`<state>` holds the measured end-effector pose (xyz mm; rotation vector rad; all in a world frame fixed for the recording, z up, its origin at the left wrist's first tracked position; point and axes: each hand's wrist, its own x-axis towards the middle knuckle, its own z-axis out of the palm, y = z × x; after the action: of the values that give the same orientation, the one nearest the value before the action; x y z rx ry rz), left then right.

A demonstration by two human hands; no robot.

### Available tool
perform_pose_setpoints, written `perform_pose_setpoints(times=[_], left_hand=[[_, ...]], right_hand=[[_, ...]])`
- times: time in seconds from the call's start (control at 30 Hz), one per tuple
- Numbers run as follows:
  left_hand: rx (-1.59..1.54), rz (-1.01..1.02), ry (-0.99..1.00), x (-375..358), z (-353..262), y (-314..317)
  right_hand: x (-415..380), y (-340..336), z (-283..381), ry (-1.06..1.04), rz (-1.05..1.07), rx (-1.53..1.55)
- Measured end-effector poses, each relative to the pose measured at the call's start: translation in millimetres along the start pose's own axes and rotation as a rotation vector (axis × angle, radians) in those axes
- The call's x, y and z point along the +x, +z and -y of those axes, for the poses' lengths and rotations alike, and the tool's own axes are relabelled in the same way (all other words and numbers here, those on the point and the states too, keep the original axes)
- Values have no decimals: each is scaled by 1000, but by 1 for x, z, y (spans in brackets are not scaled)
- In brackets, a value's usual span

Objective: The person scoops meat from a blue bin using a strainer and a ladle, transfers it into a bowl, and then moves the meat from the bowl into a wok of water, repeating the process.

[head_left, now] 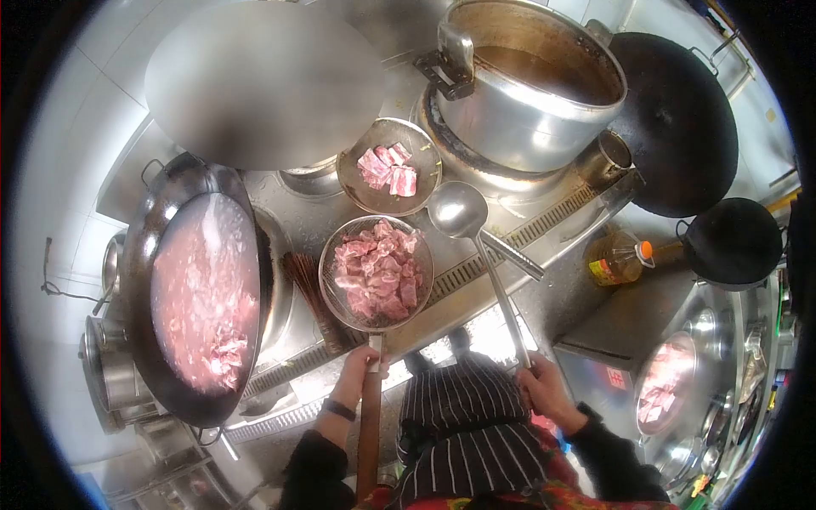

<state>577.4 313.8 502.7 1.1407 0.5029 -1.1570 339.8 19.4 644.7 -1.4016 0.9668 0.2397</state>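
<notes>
My left hand (364,367) is closed round the handle of a round strainer (321,280), which holds pieces of raw meat (378,270) over the steel counter. On the right, my right hand (544,387) grips the long handle of a steel ladle (457,209). The ladle's bowl is just above and right of the strainer. Farther back, a smaller strainer (357,183) bears a few pieces of raw rib meat (401,180). To the left, a wok (143,280) contains pinkish liquid with meat in it.
A large metal pot (527,127) stands at the back. A bamboo brush (313,293) lies between wok and strainer. Right of these are an oil bottle (616,259), two dark woks (676,119) and a bowl of meat (665,382). A blurred patch covers the upper left.
</notes>
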Motion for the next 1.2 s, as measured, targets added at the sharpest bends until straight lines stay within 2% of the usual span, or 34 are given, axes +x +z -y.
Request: perform_pose_setpoints(times=[0.1,0.2,0.33,0.43,0.5,0.63,0.7,0.77,0.83,0.9,0.97,1.07,1.1,1.17,1.2], left_hand=[[112,31,76,-11,-6,23],[7,120,6,-30,-14,36],[21,37,148,-90,-34,68],[-31,48,206,-67,-19,55],[55,146,198,-60,-13,52],[12,116,107,-68,-7,53],[-21,111,47,-71,8,44],[100,124,66,-66,13,36],[-16,77,38,-66,16,35],[81,79,62,-68,8,29],[37,89,80,-81,-3,34],[234,-29,322,-89,-18,41],[80,-63,288,-82,-16,40],[87,-44,286,-65,-15,32],[80,-48,284,-52,-12,24]], right_hand=[[-6,1,18,2,-48,-9],[-11,-2,27,-8,-77,-75],[-2,-2,5,-122,-127,2],[1,0,10,-86,-140,-14],[13,-5,7,-169,-128,-13],[3,-6,17,-123,-77,-182],[-11,-5,34,34,65,-249],[-7,-6,25,68,129,-222],[-23,4,35,151,222,-106],[-26,9,36,162,259,-59],[-23,14,25,182,226,131],[-23,12,32,218,191,227],[-27,12,36,234,203,214],[-24,14,49,91,170,255],[-19,13,44,-16,105,61]])
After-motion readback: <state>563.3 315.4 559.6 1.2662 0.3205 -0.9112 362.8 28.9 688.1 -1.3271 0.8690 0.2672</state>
